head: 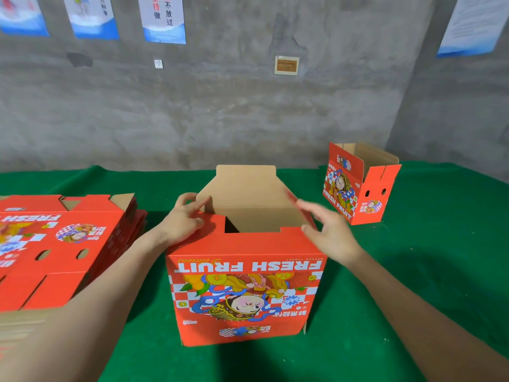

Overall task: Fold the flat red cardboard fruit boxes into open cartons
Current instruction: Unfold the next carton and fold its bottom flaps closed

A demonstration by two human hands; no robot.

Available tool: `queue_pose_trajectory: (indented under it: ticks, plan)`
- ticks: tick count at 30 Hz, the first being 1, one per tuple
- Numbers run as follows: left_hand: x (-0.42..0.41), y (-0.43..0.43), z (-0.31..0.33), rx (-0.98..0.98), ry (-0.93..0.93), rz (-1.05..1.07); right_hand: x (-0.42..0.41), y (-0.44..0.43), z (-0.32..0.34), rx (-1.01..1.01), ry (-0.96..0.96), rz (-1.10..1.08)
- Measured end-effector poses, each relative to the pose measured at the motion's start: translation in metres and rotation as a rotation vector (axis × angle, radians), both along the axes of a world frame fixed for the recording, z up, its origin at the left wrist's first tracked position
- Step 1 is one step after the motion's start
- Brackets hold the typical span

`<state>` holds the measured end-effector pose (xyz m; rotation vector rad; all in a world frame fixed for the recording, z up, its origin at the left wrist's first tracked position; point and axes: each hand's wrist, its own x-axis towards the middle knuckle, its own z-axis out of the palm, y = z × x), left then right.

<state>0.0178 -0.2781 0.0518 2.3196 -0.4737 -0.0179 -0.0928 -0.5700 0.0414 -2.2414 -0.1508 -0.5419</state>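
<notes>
A red fruit box point(245, 293) stands upside down on the green table point(427, 257), its "FRESH FRUIT" print inverted and its brown inner flaps raised at the top. My left hand point(184, 216) grips the left top flap, fingers curled over its edge. At the box's right top corner my right hand point(327, 230) hovers with straight, spread fingers, blurred; I cannot tell whether it touches the flap. A stack of flat red boxes point(63, 244) lies at the left. One folded open carton point(358, 183) stands at the back right.
A grey concrete wall point(248, 106) with posters rises just behind the table's far edge. Green cloth shows in front of the box and to its right.
</notes>
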Motion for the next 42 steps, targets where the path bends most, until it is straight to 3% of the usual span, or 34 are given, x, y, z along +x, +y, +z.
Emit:
queue_pose_trajectory:
  ticks: [3, 11, 18, 21, 23, 25, 29, 35, 42]
  plan:
    - [0.000, -0.001, 0.000, 0.010, -0.031, 0.016, -0.002, 0.005, -0.010, -0.190, 0.077, 0.098]
    - [-0.011, 0.008, 0.003, -0.203, -0.126, -0.036, 0.007, 0.008, -0.004, -0.086, 0.039, -0.043]
    - [-0.010, 0.003, 0.006, -0.231, 0.093, 0.058, 0.015, 0.009, 0.005, -0.021, -0.041, -0.118]
    - [-0.009, -0.001, 0.009, -0.050, 0.072, 0.046, 0.028, 0.007, 0.018, -0.188, 0.156, -0.107]
    - [-0.009, -0.005, 0.010, 0.106, 0.031, 0.061, 0.038, 0.009, 0.024, -0.189, 0.389, -0.068]
    - [-0.009, -0.008, 0.013, 0.199, 0.054, 0.087, 0.048, 0.014, 0.024, -0.235, 0.500, -0.075]
    - [-0.008, -0.016, 0.014, 0.370, 0.058, 0.120, 0.059, 0.024, 0.019, -0.358, 0.521, -0.183]
    - [-0.014, -0.025, 0.010, 0.449, 0.013, 0.188, 0.054, 0.026, 0.007, -0.471, 0.448, -0.254]
    - [-0.010, -0.018, 0.008, 0.291, 0.047, 0.163, 0.054, 0.019, 0.004, -0.412, 0.441, -0.205]
